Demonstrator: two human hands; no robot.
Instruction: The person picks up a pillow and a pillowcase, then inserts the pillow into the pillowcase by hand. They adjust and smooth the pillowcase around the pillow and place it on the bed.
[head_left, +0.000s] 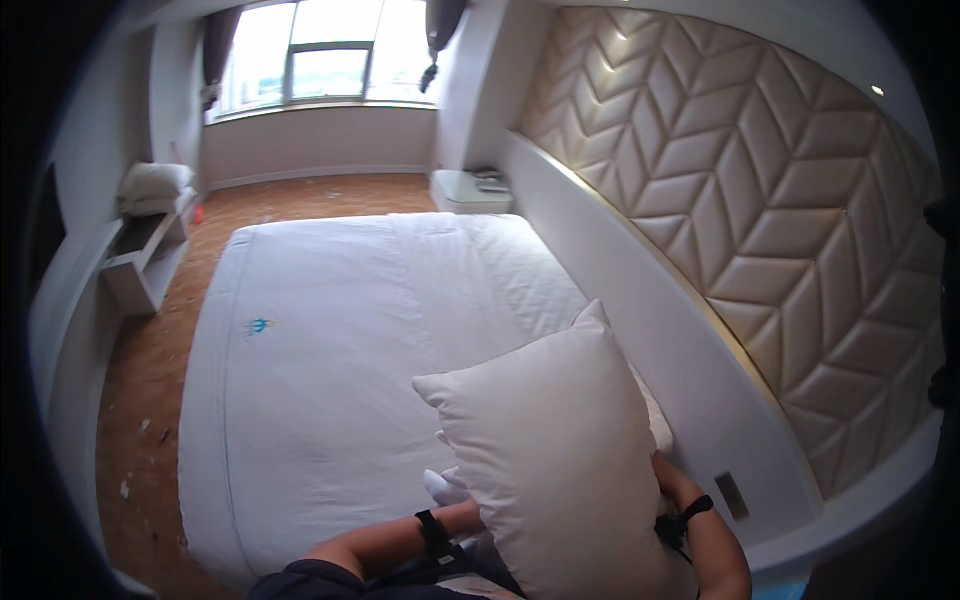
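A plump white pillow (555, 442) stands up in front of me, over the near right part of the bed, between my two forearms. My left hand is hidden behind the pillow's left side; only the wrist and forearm with a black band show. My right hand (660, 469) lies at the pillow's right edge, its fingers out of sight behind the cloth. More white fabric peeks out behind the pillow on both sides. Beneath is a bed with a white duvet (315, 360), folded back near the headboard side, with a small blue emblem (259, 325).
A white headboard panel (600, 247) and padded wall run along the right. Beyond the bed stands a white nightstand (457, 195). At left, a low shelf unit (135, 277) holds stacked pillows (154, 184). Small scraps lie on the brown floor (142, 390).
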